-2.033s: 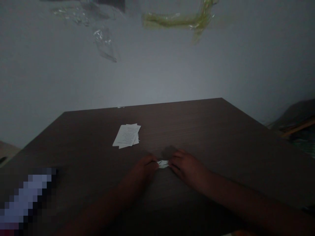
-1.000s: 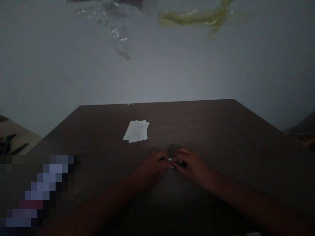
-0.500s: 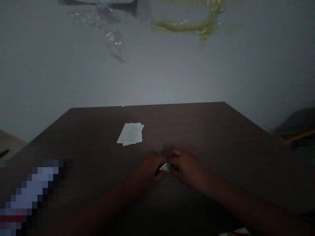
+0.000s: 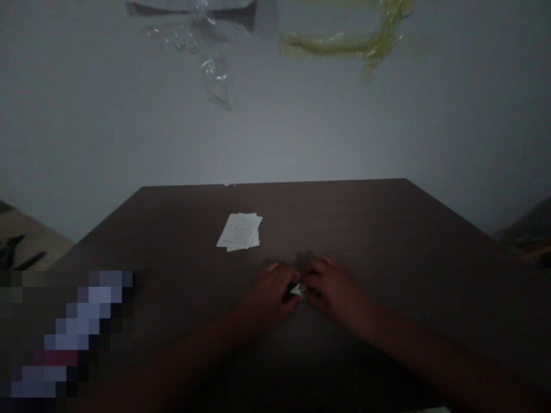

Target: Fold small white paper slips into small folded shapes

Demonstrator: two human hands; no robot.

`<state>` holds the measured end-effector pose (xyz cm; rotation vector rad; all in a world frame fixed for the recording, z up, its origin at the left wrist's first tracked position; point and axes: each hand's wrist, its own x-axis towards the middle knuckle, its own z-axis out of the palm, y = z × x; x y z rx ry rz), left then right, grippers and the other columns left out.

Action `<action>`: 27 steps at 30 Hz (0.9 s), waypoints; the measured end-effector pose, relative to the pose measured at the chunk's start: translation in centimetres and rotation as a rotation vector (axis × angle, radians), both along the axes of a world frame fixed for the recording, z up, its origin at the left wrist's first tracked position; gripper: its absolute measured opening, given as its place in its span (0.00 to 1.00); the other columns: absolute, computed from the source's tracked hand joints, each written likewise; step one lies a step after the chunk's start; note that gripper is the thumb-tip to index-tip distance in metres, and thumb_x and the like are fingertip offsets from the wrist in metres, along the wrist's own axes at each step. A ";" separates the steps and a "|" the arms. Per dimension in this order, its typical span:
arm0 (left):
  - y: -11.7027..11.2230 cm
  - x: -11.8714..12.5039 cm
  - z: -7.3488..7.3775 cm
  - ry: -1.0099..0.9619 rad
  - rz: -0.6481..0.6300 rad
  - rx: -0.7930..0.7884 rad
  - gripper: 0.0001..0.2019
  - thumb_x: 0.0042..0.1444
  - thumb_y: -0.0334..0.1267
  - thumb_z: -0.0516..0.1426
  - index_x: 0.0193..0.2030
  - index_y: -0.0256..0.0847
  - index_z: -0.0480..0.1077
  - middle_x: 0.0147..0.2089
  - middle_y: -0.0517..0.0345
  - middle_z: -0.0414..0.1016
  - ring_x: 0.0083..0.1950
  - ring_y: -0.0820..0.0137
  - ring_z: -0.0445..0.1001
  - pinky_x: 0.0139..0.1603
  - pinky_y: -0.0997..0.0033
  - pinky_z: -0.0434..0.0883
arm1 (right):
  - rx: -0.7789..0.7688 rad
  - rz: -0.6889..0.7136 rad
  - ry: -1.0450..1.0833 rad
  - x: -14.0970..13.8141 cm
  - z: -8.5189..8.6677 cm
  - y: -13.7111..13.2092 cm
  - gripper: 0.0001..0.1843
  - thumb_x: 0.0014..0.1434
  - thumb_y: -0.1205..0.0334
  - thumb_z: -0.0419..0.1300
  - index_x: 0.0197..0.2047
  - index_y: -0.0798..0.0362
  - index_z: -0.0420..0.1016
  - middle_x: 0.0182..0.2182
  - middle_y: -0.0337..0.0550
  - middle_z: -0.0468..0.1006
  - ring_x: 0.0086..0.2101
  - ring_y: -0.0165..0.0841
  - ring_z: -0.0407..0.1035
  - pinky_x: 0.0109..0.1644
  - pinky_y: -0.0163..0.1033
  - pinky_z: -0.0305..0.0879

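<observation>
A small folded piece of white paper [image 4: 298, 291] lies on the dark wooden table [image 4: 387, 241], pinched between both my hands. My left hand [image 4: 269, 293] grips its left side with curled fingers. My right hand [image 4: 336, 291] holds its right side, fingers pressed down on it. Most of the paper is hidden by my fingers; only a pointed white tip shows. The room is dim.
A small stack of white printed slips [image 4: 240, 231] lies farther back on the table. A blurred-out patch [image 4: 64, 332] covers the table's near left. Clear plastic scraps [image 4: 215, 80] and a yellow-green plastic strip [image 4: 344, 40] lie on the pale surface beyond the table.
The paper was a wider strip between my hands two seconds ago; now my hands have closed together and only a small pointed tip shows. The camera view shifted slightly.
</observation>
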<state>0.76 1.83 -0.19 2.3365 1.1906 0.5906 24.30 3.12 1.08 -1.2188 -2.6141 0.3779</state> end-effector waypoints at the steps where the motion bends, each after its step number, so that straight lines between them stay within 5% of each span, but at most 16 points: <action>1: 0.0 0.0 0.0 0.001 0.000 -0.001 0.18 0.65 0.24 0.69 0.57 0.45 0.75 0.57 0.54 0.87 0.62 0.54 0.83 0.66 0.52 0.80 | 0.003 0.000 0.000 0.0 -0.1 0.0 0.07 0.75 0.68 0.71 0.50 0.49 0.92 0.47 0.51 0.87 0.51 0.49 0.78 0.57 0.54 0.77; 19: 0.1 -0.1 0.0 -0.008 -0.029 0.038 0.15 0.67 0.27 0.67 0.57 0.46 0.76 0.59 0.53 0.86 0.62 0.53 0.82 0.68 0.50 0.80 | 0.028 -0.007 0.005 0.1 -0.1 0.1 0.05 0.72 0.65 0.74 0.48 0.46 0.92 0.50 0.52 0.88 0.54 0.53 0.77 0.57 0.57 0.77; 27: 0.1 -0.4 0.4 -0.005 -0.021 0.067 0.12 0.69 0.27 0.64 0.55 0.45 0.79 0.56 0.52 0.87 0.59 0.54 0.84 0.66 0.54 0.82 | -0.104 0.057 0.212 1.2 0.1 0.3 0.11 0.72 0.69 0.71 0.55 0.48 0.88 0.52 0.49 0.88 0.56 0.46 0.82 0.63 0.53 0.79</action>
